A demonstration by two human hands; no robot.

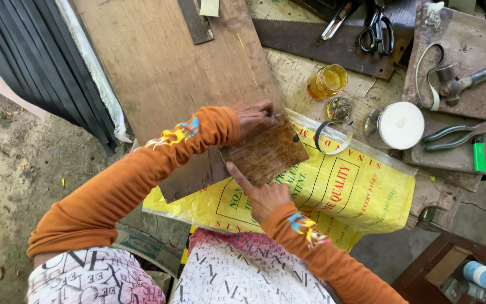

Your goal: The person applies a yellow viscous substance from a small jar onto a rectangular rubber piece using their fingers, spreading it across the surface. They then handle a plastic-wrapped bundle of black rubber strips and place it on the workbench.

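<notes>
Two hands, both mine in orange sleeves, work on one flat, rusty-brown rectangular sheet lying on a yellow woven plastic sack spread over the worktop. My left hand presses down on the sheet's far left corner, its fingers together and curled over the edge where the sheet meets a long brown wooden plank. My right hand sits at the sheet's near edge; its forefinger is stretched out and lies along that edge, pointing left and away from me, while the other fingers are folded in. So the sheet lies between my hands, just beyond my right hand and just to the right of my left. Its long axis runs slantwise, from near left to far right. The left hand has more of the sheet under it.

Farther right stand a small glass jar of amber liquid, a round white-topped container, green-handled pliers and a green lighter; black scissors lie at the far edge.

Whether anything is under my left palm is hidden. The sheet's near left corner is hard to tell from the darker board beneath it.
</notes>
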